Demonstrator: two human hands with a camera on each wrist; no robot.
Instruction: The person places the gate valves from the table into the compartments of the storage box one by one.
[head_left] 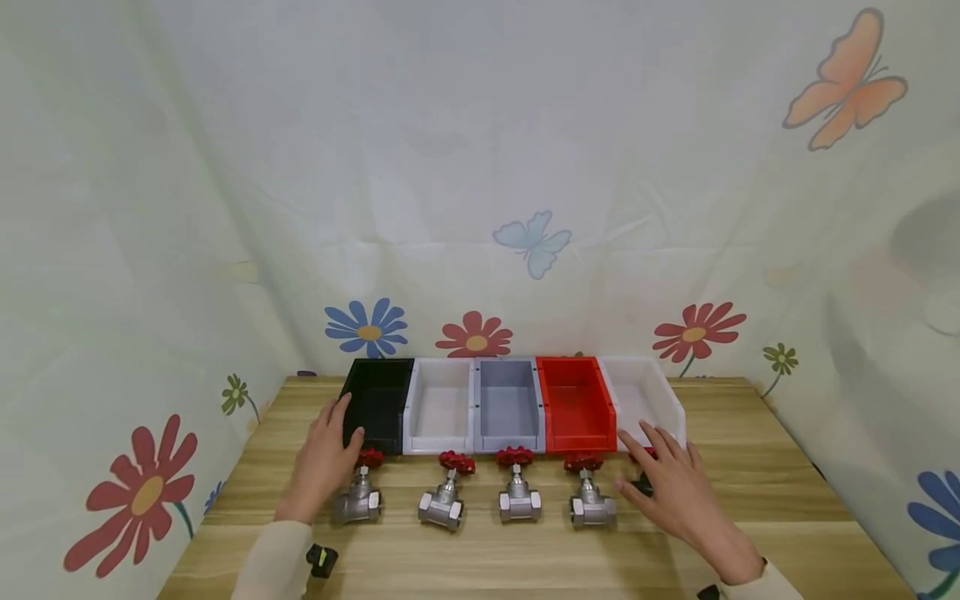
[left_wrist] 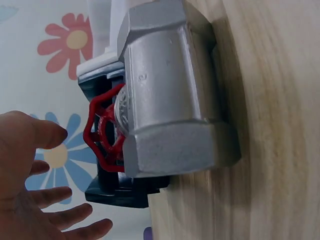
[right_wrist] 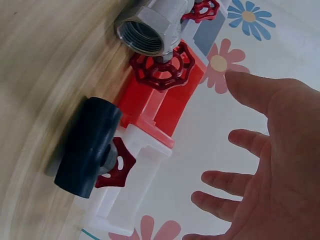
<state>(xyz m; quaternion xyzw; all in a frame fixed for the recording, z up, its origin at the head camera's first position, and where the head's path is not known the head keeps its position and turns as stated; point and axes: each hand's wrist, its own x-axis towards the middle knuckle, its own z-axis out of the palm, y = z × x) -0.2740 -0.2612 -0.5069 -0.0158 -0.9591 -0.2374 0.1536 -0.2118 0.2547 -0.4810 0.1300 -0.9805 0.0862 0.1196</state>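
Observation:
My left hand (head_left: 321, 458) is beside the front left of the black bin (head_left: 378, 400), fingers spread, holding nothing. Whether its fingertips touch the bin I cannot tell. Close to it stands a steel gate valve (left_wrist: 165, 90) with a red handwheel (left_wrist: 102, 135). My right hand (head_left: 675, 487), also spread and holding nothing, hovers over a valve with a black body (right_wrist: 89, 147) and a red handwheel (right_wrist: 119, 165). That valve is mostly hidden by the hand in the head view. More steel valves (head_left: 442, 504) stand in the row between my hands.
Behind the valves, side by side, are a white bin (head_left: 442, 400), a grey bin (head_left: 510, 404), a red bin (head_left: 577, 404) and another white bin (head_left: 641, 396). All are on a wood-grain table (head_left: 480, 562). A flower-printed curtain (head_left: 450, 167) hangs behind.

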